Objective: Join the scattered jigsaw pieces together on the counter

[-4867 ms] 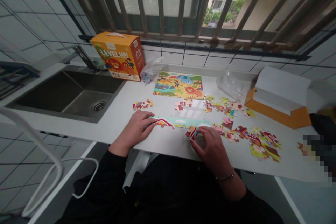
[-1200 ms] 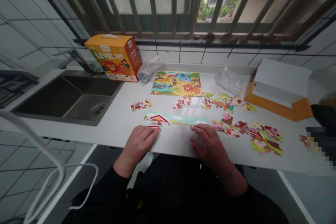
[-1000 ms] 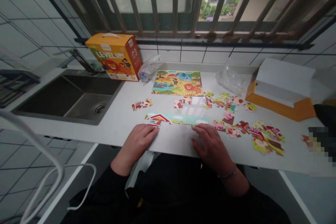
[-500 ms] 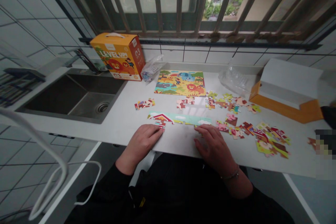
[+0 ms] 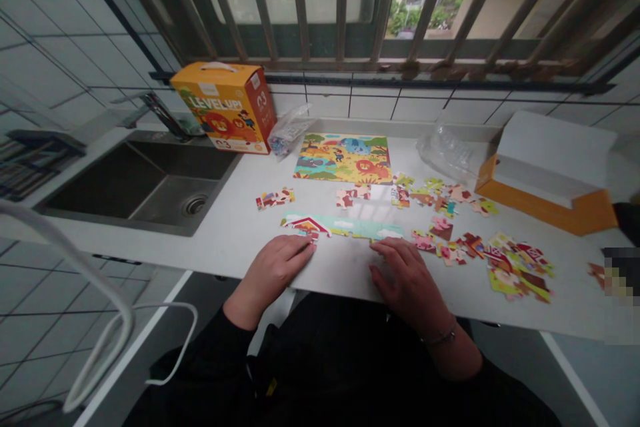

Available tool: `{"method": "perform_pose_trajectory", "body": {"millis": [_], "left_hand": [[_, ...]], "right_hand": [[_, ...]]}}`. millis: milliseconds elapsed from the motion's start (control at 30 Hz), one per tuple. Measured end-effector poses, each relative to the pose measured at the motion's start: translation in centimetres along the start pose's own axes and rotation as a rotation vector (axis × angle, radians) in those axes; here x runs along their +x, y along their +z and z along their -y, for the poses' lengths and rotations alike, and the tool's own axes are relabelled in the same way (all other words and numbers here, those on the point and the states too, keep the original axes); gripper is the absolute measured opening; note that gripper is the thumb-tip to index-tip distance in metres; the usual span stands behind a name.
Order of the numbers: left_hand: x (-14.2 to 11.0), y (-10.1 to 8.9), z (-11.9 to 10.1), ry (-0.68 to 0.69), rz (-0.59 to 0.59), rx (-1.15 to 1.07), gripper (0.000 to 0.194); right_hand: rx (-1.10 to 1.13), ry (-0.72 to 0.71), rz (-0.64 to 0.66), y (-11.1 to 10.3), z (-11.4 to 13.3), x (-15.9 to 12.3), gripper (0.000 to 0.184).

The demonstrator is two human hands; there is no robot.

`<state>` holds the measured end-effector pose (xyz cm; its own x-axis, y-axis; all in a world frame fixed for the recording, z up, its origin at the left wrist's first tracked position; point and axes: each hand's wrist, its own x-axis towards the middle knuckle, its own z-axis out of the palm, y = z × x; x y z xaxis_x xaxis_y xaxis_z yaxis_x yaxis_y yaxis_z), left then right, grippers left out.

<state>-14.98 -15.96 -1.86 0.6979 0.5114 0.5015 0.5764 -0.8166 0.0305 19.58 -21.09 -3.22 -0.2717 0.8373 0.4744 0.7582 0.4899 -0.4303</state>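
Step in hand: edge strip of a cardboard jigsaw puzzle [image 5: 345,227] lies joined on the white counter [image 5: 225,243], at 12 o'clock from both hands. Left hand [image 5: 273,283] flat, fingers open, tips at the strip's lower edge, gripping nothing. Right hand [image 5: 407,283] likewise open and flat, resting near the strip's right end. Loose puzzle pieces [image 5: 515,273], glossy printed card with knobbed edges, scattered at 2 to 3 o'clock. Picture card [image 5: 343,158] at 12 o'clock; orange box [image 5: 223,107] at 11. Next join calls for one hand lifting off to pick a matching piece.
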Motion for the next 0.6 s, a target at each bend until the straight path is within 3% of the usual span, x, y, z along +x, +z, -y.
{"method": "perform_pose_trajectory", "body": {"millis": [367, 600], "left_hand": [[0.9, 0.3, 0.5, -0.101, 0.089, -0.043, 0.024], [1.5, 0.1, 0.1, -0.157, 0.163, -0.066, 0.033]], "right_hand": [[0.01, 0.006, 0.002, 0.0, 0.1, 0.0, 0.036], [0.022, 0.006, 0.009, -0.1, 0.1, 0.1, 0.038]]}}
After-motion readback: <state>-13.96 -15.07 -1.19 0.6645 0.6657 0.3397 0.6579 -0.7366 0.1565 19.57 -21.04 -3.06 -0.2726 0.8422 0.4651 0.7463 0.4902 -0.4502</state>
